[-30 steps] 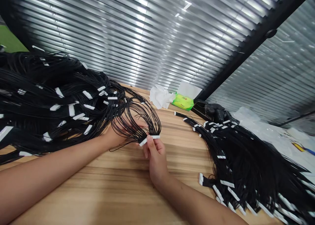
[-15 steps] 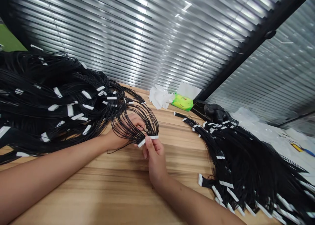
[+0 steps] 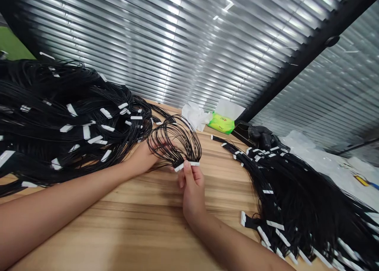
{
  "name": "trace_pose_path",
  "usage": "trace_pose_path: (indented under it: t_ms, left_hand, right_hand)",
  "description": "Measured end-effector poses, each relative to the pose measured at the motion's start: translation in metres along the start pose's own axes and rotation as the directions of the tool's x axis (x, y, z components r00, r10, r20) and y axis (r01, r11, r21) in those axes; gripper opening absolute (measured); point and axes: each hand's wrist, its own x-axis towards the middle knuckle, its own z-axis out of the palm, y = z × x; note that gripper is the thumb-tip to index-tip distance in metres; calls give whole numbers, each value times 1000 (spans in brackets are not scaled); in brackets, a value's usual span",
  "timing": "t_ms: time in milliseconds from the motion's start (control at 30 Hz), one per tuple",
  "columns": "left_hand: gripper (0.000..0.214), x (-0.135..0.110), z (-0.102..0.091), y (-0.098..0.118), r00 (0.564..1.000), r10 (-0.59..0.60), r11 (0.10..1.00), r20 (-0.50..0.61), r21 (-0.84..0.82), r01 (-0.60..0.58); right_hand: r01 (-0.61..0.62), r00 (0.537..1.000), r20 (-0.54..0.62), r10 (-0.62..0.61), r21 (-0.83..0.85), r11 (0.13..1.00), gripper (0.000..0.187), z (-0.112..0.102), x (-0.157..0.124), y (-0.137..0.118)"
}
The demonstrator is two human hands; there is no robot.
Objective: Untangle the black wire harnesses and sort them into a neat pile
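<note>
My right hand (image 3: 192,188) pinches a white connector strip (image 3: 194,164) between thumb and fingers. Beside it, at a slight angle, is a second white connector (image 3: 179,167), also by the thumb tip. Thin black wires of the harness (image 3: 189,134) rise from both connectors and arch over to the left in a loose fan. Behind that fan is my left hand (image 3: 151,152), its fingers curled in among the wires and partly hidden by them. Both hands are just above the wooden table (image 3: 142,223).
A large heap of black wire harnesses (image 3: 38,132) with white connectors covers the left side. Another pile (image 3: 302,196) spreads at the right. Toward the back are crumpled tissue (image 3: 195,116), a green tissue pack (image 3: 221,123) and clear plastic bags (image 3: 310,148), before a corrugated metal wall (image 3: 142,46).
The two connectors in my right hand have shifted slightly right in view. The wire loop has lifted and bunched higher, more apart from the left heap. The whole view has also drifted a little.
</note>
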Motion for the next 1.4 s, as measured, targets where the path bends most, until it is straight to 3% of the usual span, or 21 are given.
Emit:
trace_pose_path:
  t_ms: [100, 200, 333, 600, 767, 967, 1167, 1267, 1400]
  left_hand:
    - [26, -3, -2, -4, 1000, 3, 990, -1, 138, -3]
    - [20, -7, -3, -4, 996, 79, 962, -33, 265, -67]
    - [18, -8, -4, 0, 975, 217, 935, -50, 296, -193]
    - [11, -9, -7, 6, 927, 373, 874, -41, 351, -337]
    - [12, -10, -10, 6, 941, 338, 872, 30, 365, -325]
    - [17, -7, -8, 6, 919, 388, 844, 76, 372, -387]
    - [16, -7, -5, 13, 968, 198, 877, 155, 413, -245]
    - [16, -8, -5, 14, 973, 177, 880, 147, 419, -223]
    - [19, -10, -5, 9, 964, 247, 871, 96, 414, -264]
  right_hand:
    - [-1, 999, -50, 2, 12, 1000, 38, -1, 5, 1]
    - [-9, 997, -75, 12, 35, 999, 36, -3, 10, 2]
    - [-20, 996, -82, 24, 50, 999, 35, -3, 12, 3]
    - [-22, 996, -83, 28, 70, 997, 35, -3, 12, 4]
    - [-31, 996, -86, 36, 51, 998, 35, -3, 12, 4]
    - [-31, 995, -90, 35, 48, 998, 36, -4, 13, 4]
    - [-43, 995, -90, 47, 41, 998, 37, -4, 15, 6]
    - [-41, 995, -88, 45, 50, 998, 38, -3, 15, 5]
    - [-38, 996, -78, 43, 59, 998, 38, -3, 14, 4]
